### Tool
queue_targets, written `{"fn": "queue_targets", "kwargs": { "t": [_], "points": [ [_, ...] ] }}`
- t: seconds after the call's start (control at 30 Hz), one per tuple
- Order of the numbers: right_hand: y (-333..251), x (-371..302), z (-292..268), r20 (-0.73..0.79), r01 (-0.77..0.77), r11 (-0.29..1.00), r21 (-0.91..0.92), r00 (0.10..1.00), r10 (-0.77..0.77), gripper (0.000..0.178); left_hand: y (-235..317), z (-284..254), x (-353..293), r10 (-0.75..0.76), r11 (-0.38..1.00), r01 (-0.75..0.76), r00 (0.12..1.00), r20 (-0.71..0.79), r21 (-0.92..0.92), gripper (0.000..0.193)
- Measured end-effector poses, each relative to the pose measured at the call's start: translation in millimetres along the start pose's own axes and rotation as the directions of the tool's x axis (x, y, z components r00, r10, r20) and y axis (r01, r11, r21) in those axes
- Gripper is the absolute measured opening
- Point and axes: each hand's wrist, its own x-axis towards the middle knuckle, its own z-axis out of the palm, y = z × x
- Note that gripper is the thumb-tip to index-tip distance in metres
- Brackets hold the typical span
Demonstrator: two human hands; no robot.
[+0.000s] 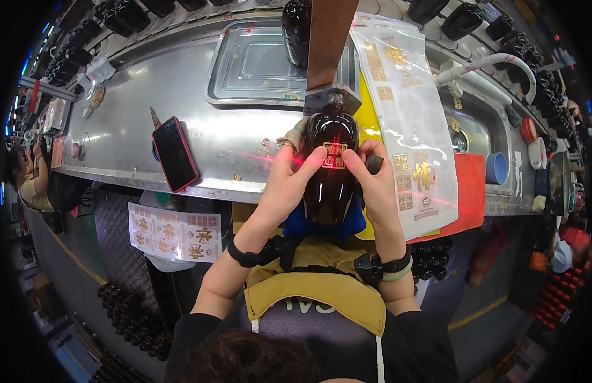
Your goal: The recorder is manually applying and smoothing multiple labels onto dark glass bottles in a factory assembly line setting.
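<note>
A dark glossy glass bottle (328, 201) leans with its neck away from me, its lower end against a blue support (355, 220). My left hand (286, 179) grips the bottle's left side, fingers curled behind it and the thumb at the left edge of a gold decal (335, 155). My right hand (377, 182) grips the other side, its thumb on the decal's right edge. Pale covers wrap some left fingertips; something dark sits by my right fingers. Red laser lines cross the decal. The bottle's neck lies against a holder below a brown upright bar (325, 48).
Clear sheets of gold decals (430, 191) lie on the right, over yellow and red sheets. Another decal sheet (175, 233) is below the bench's front edge. A phone (175, 155), a metal tray (245, 70) and a second dark bottle (296, 38) rest on the metal bench. A blue cup (497, 168) stands farther right.
</note>
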Motion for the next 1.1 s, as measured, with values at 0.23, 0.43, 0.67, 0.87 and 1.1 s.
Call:
{"fn": "queue_targets", "kwargs": {
  "t": [0.23, 0.43, 0.67, 0.87, 1.1],
  "points": [
    [-2.5, -0.8, 1.2, 0.001, 0.019, 1.0, -0.007, 1.0, -0.019, 0.034, -1.3, 1.1, 1.1, 0.018, 0.999, -0.018, 1.0, -0.023, 0.035, 0.062],
    [-2.3, -1.2, 1.4, -0.004, 0.009, 1.0, -0.023, 1.0, -0.009, 0.036, 0.8, 0.7, 0.2, 0.011, 0.998, -0.011, 1.0, 0.002, 0.068, 0.062],
    [-0.9, -0.1, 2.7, -0.005, 0.056, 0.994, -0.094, 0.998, -0.056, 0.045, 4.9, -3.7, 1.2, -0.104, 0.994, 0.102, 0.994, 0.037, 0.04, 0.064],
    [-1.9, -0.1, 0.8, 0.005, 0.017, 0.997, -0.079, 1.0, -0.017, 0.045, 3.6, -0.3, 0.1, -0.087, 0.995, 0.086, 0.996, 0.01, 0.047, 0.063],
    [-1.4, 0.5, -1.8, 0.006, 0.006, 1.0, -0.014, 1.0, -0.006, 0.039, 1.0, -2.1, 1.8, -0.089, 0.996, 0.088, 0.996, 0.022, 0.033, 0.063]
  ]
}}
